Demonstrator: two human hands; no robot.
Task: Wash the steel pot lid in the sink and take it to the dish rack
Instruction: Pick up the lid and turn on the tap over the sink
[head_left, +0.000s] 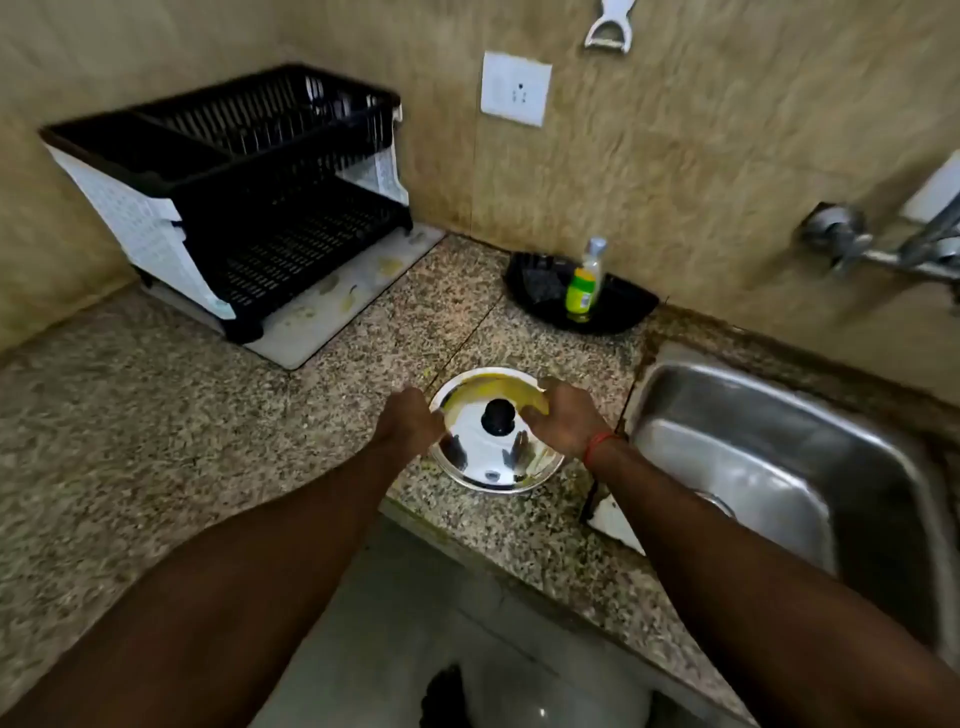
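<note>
My left hand, right hand apparently grip steel pot lid rim on bench; sink beside, dish rack behind.

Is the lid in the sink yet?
No, the lid sits on the counter left of the sink, between both hands.

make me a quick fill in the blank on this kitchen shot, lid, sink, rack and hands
1. The lid lies on the ____, not in the sink.
2. The knob on the lid is ____ in colour.
3. The rack stands to the ____ of the lid.
4. The right hand has a ____ thread at its wrist; the left hand has none.

Missing words: counter; black; left; red
</note>
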